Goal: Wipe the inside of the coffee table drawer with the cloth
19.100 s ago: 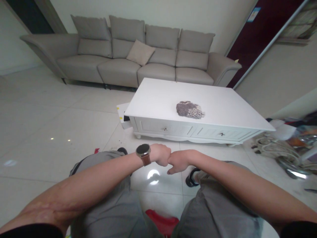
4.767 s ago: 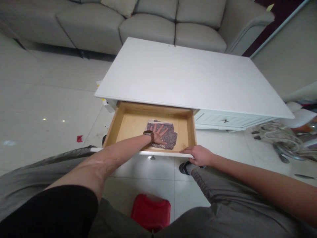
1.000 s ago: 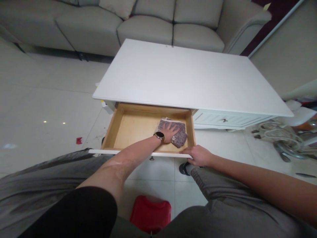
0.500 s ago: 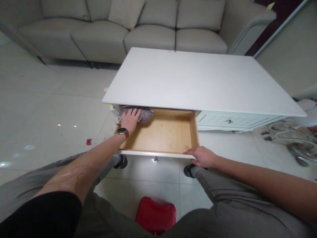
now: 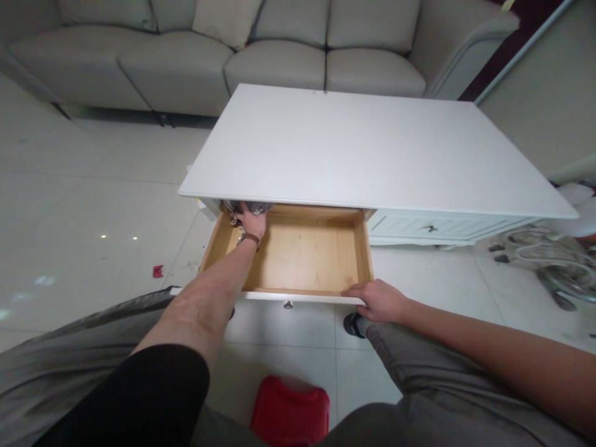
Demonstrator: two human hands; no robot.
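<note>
A wooden drawer [image 5: 302, 254] with a white front is pulled out of the white coffee table [image 5: 372, 149]. My left hand [image 5: 253, 222], a watch on its wrist, reaches into the back left corner of the drawer. Its fingers are closed on a bunched grey patterned cloth [image 5: 261, 207], part of which goes out of sight beneath the tabletop. At the drawer's front right corner, my right hand [image 5: 382, 300] grips the top edge of the front panel, fingers over the inside.
A second drawer front [image 5: 419, 228] is closed on the right. Behind the table stands a grey sofa [image 5: 279, 68]. A red stool-like object [image 5: 291, 413] sits on the floor between my legs. A red scrap [image 5: 158, 271] lies on the left tiles.
My left hand has moved right and turned, and the cloth has been pushed deeper under the tabletop, so less of it shows. My right hand keeps its grip on the drawer.
</note>
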